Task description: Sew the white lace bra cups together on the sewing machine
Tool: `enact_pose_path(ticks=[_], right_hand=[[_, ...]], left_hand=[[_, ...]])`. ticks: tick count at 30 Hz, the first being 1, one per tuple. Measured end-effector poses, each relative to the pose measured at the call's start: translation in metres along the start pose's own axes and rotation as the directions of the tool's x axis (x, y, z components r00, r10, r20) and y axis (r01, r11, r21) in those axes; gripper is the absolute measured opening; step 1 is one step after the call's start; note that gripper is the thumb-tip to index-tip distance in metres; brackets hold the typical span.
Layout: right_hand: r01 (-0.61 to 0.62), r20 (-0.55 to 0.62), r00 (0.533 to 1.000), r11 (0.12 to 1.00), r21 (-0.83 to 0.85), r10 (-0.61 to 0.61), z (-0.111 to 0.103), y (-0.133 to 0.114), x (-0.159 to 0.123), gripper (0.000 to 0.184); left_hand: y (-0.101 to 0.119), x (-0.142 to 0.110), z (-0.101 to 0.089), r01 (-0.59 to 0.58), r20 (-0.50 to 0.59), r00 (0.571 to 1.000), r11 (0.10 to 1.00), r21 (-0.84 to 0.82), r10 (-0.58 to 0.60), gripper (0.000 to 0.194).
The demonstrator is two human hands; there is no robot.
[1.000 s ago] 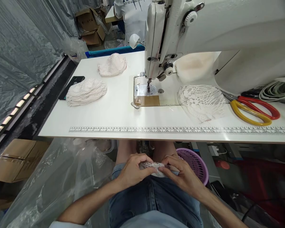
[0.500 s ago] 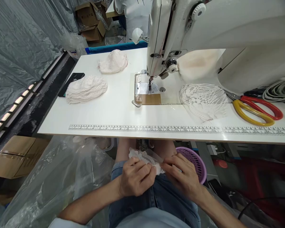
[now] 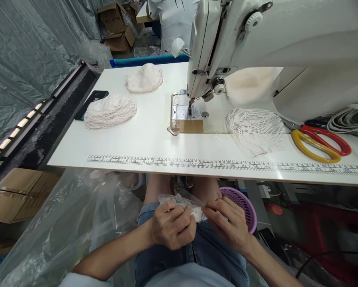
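Note:
Over my lap I hold a piece of white lace (image 3: 198,214) with a sheer part along its far side. My left hand (image 3: 174,225) is closed around it, fingers curled into a fist. At the lace's right end my right hand (image 3: 228,221) pinches the edge between thumb and fingers; the fingertips partly hide the spot. On the table ahead stands a white sewing machine (image 3: 205,52), its presser foot above the metal needle plate (image 3: 181,113). More white lace with loose strands (image 3: 253,127) lies right of the needle plate.
A stack of lace pieces (image 3: 110,112) overlaps a dark phone (image 3: 90,103) at the table's left, with another cloth piece (image 3: 145,78) behind. Scissors with red and yellow handles (image 3: 319,145) lie at right. A purple basket (image 3: 247,205) stands under the table edge. A person (image 3: 175,28) is beyond.
My left hand went from a flat pinch to curled fingers around the lace, and more of the lace's sheer part now spreads out. My right hand keeps pinching the right end.

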State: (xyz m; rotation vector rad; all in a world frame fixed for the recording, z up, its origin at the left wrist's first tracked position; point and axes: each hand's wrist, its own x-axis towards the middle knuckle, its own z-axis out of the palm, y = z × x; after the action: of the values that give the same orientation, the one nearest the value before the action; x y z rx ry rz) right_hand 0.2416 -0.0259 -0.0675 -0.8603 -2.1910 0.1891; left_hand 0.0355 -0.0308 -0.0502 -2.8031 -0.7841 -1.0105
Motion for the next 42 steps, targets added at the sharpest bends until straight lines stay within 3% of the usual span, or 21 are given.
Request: enact_pose_path(ticks=[2, 4, 6, 8, 10, 12, 14, 16, 19, 21, 25, 28, 31, 34, 35, 37, 40, 42], right_hand=[[-0.039, 0.008, 0.999, 0.999, 0.037, 0.039, 0.000, -0.002, 0.003, 0.016], [-0.159, 0.083, 0.986, 0.977, 0.143, 0.148, -0.003, -0.005, 0.010, 0.014], [-0.348, 0.239, 0.928, 0.898, 0.269, 0.288, -0.009, -0.008, 0.023, 0.012], [-0.508, 0.402, 0.840, 0.791, 0.340, 0.366, -0.018, -0.011, 0.043, 0.019], [-0.576, 0.490, 0.785, 0.736, 0.356, 0.378, -0.026, -0.010, 0.069, 0.027], [-0.566, 0.486, 0.790, 0.748, 0.348, 0.372, -0.029, -0.003, 0.097, 0.034], [-0.529, 0.418, 0.820, 0.797, 0.291, 0.392, -0.027, 0.012, 0.125, 0.037], [-0.487, 0.345, 0.843, 0.858, 0.165, 0.412, -0.022, 0.034, 0.150, 0.040], [-0.414, 0.295, 0.868, 0.910, -0.013, 0.399, -0.017, 0.073, 0.169, 0.040], [-0.372, 0.266, 0.887, 0.926, -0.071, 0.377, -0.020, 0.096, 0.169, 0.035], [-0.218, 0.200, 0.947, 0.961, -0.171, 0.250, -0.032, 0.122, 0.161, 0.024], [0.019, 0.197, 0.980, 0.977, -0.212, 0.024, -0.035, 0.131, 0.163, 0.031], [0.236, 0.232, 0.955, 0.946, -0.222, -0.184, -0.030, 0.136, 0.168, 0.033], [0.292, 0.250, 0.939, 0.931, -0.218, -0.236, -0.026, 0.137, 0.170, 0.032], [0.286, 0.243, 0.942, 0.934, -0.213, -0.233, -0.025, 0.137, 0.170, 0.034], [0.268, 0.230, 0.948, 0.943, -0.199, -0.220, -0.024, 0.136, 0.168, 0.036], [0.243, 0.221, 0.955, 0.951, -0.190, -0.200, -0.023, 0.136, 0.166, 0.036], [0.242, 0.220, 0.955, 0.950, -0.198, -0.197, -0.021, 0.137, 0.164, 0.035]], left_hand=[[0.002, 0.001, 0.002, 0.111, -0.030, 0.993, 0.991, -0.069, -0.113, 0.018], [0.003, 0.006, -0.001, 0.302, -0.034, 0.950, 0.941, -0.156, -0.310, 0.017], [0.001, 0.018, -0.014, 0.533, 0.080, 0.841, 0.796, -0.286, -0.535, 0.014], [-0.009, 0.035, -0.035, 0.721, 0.300, 0.688, 0.576, -0.384, -0.661, 0.014], [-0.029, 0.056, -0.059, 0.827, 0.481, 0.558, 0.403, -0.392, -0.677, 0.013], [-0.059, 0.081, -0.078, 0.862, 0.565, 0.506, 0.359, -0.357, -0.652, 0.014], [-0.098, 0.107, -0.084, 0.853, 0.593, 0.520, 0.399, -0.335, -0.615, 0.017], [-0.141, 0.131, -0.075, 0.830, 0.644, 0.546, 0.451, -0.328, -0.536, 0.020], [-0.194, 0.160, -0.045, 0.821, 0.667, 0.522, 0.524, -0.226, -0.531, 0.017], [-0.214, 0.172, -0.024, 0.811, 0.663, 0.524, 0.550, -0.197, -0.535, 0.017], [-0.225, 0.180, -0.001, 0.808, 0.705, 0.512, 0.554, -0.200, -0.491, 0.018], [-0.227, 0.185, 0.003, 0.816, 0.731, 0.487, 0.547, -0.187, -0.477, 0.017], [-0.229, 0.188, 0.006, 0.815, 0.740, 0.478, 0.553, -0.173, -0.473, 0.016], [-0.233, 0.190, 0.009, 0.794, 0.748, 0.488, 0.584, -0.166, -0.450, 0.016], [-0.237, 0.190, 0.009, 0.774, 0.745, 0.501, 0.613, -0.158, -0.440, 0.015], [-0.245, 0.191, 0.011, 0.679, 0.659, 0.598, 0.726, -0.112, -0.457, 0.015], [-0.256, 0.192, 0.010, 0.516, 0.379, 0.789, 0.856, 0.018, -0.484, 0.022], [-0.254, 0.189, 0.008, 0.488, 0.202, 0.849, 0.871, 0.058, -0.489, 0.022]])
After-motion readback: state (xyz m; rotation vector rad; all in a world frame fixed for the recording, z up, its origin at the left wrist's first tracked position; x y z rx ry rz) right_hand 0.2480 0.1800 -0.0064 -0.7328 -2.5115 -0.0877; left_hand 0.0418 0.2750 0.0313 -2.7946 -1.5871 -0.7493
